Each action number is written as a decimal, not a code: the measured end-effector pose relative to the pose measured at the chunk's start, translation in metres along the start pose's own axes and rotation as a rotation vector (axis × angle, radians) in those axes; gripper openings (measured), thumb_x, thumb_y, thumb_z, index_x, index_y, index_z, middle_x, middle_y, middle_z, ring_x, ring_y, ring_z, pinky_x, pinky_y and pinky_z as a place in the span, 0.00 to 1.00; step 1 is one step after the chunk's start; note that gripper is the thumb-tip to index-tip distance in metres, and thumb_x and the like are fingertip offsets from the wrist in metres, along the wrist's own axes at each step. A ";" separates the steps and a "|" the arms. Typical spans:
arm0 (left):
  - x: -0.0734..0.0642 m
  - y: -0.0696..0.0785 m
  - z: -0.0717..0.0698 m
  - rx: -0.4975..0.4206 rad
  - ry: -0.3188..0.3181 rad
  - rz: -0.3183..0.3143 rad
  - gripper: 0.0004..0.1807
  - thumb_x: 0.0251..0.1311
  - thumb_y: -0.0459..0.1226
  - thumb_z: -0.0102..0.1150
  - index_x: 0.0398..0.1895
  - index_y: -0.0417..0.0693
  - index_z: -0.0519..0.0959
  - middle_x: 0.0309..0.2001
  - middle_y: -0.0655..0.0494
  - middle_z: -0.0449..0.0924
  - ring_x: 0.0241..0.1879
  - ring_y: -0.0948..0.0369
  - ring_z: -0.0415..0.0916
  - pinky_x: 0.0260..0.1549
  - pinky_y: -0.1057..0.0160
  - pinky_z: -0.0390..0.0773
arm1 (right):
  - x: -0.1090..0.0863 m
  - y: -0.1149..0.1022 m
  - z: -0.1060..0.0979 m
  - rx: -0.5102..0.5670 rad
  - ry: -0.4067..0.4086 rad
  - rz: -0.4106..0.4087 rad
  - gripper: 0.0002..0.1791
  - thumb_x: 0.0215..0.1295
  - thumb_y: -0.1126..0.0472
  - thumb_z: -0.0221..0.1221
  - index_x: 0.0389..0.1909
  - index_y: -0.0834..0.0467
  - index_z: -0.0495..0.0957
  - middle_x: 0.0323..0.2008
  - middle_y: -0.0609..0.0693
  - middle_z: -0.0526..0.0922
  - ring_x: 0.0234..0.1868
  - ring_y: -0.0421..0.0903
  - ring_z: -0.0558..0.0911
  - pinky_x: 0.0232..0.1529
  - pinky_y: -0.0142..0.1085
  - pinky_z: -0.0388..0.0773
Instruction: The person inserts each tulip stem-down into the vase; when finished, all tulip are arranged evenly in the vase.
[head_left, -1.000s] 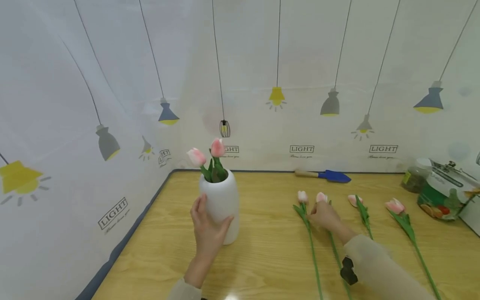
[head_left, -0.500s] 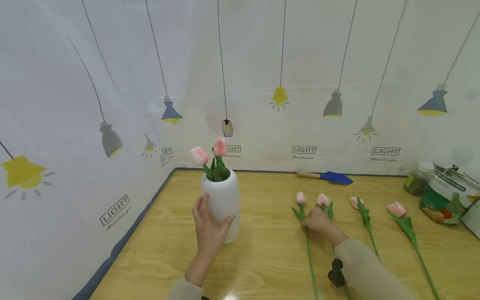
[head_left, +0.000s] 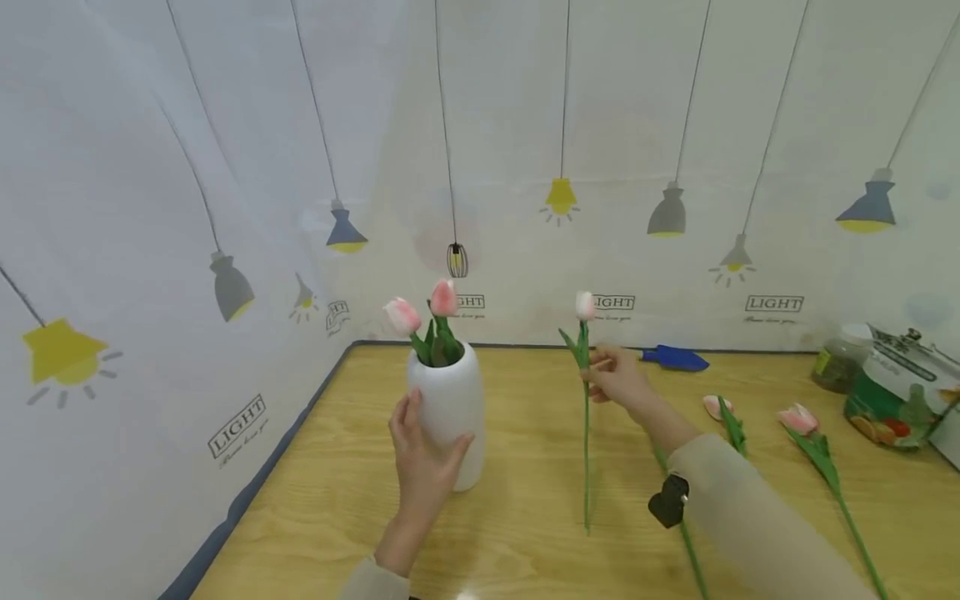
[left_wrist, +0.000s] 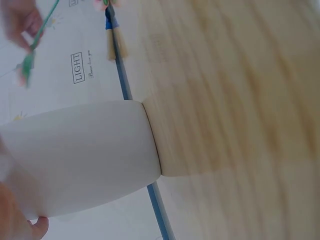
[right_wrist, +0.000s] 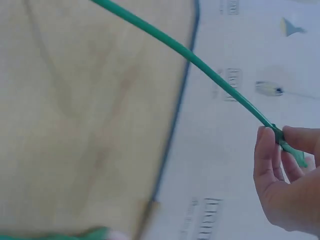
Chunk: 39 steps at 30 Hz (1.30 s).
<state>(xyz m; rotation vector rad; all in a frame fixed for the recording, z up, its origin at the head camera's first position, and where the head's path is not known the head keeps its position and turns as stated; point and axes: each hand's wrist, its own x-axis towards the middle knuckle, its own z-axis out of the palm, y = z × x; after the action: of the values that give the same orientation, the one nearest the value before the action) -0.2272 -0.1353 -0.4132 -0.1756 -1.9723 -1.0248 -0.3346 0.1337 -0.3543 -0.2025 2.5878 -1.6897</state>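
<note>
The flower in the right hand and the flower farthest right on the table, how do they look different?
The held flower is up in the air, pinched by the right hand; the far-right flower lies on the table. The held flower is paler on top; the far-right flower is pinker there. Both have green leaves and green stems.

Makeshift tabletop set, by look; home or studio, cannot tell. Wrinkled sheeting (head_left: 502, 92) beyond left fingers (head_left: 406, 420) and right fingers (right_wrist: 263, 156), also along left side, printed with hanging lamps (head_left: 667, 213) and "LIGHT" lettering (head_left: 775, 304). Blue edging (left_wrist: 159, 211) at foot of sheeting, against wood-grain bench (head_left: 525, 433) below fingers. Garden trowel (head_left: 677, 358) beyond right fingers; lidded jar (head_left: 840, 364) and food-printed bag (head_left: 891, 407) well to their right.
</note>
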 end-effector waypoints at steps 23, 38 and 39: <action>0.001 -0.001 0.002 -0.008 0.002 -0.002 0.50 0.36 0.36 0.71 0.64 0.53 0.51 0.58 0.39 0.52 0.54 0.39 0.62 0.45 0.38 0.69 | -0.026 -0.239 -0.015 0.346 0.194 -0.574 0.11 0.56 0.61 0.58 0.37 0.55 0.66 0.31 0.50 0.73 0.26 0.44 0.80 0.23 0.30 0.78; 0.000 -0.004 0.000 0.012 0.013 0.008 0.50 0.36 0.37 0.71 0.65 0.52 0.51 0.58 0.38 0.53 0.54 0.40 0.62 0.45 0.39 0.70 | -0.020 -0.164 0.061 0.022 -0.038 -0.503 0.11 0.57 0.58 0.57 0.37 0.59 0.69 0.34 0.55 0.78 0.31 0.46 0.78 0.26 0.36 0.79; 0.000 -0.004 0.000 0.013 0.012 0.008 0.51 0.36 0.37 0.71 0.65 0.53 0.51 0.58 0.38 0.53 0.54 0.40 0.62 0.45 0.39 0.70 | -0.020 -0.157 0.067 0.004 -0.051 -0.484 0.11 0.57 0.57 0.57 0.36 0.59 0.69 0.33 0.54 0.78 0.31 0.46 0.77 0.26 0.36 0.79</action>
<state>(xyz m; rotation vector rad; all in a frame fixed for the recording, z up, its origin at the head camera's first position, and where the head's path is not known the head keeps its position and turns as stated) -0.2291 -0.1378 -0.4160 -0.1695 -1.9654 -1.0060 -0.2944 0.0135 -0.2379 -0.9241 2.6417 -1.7811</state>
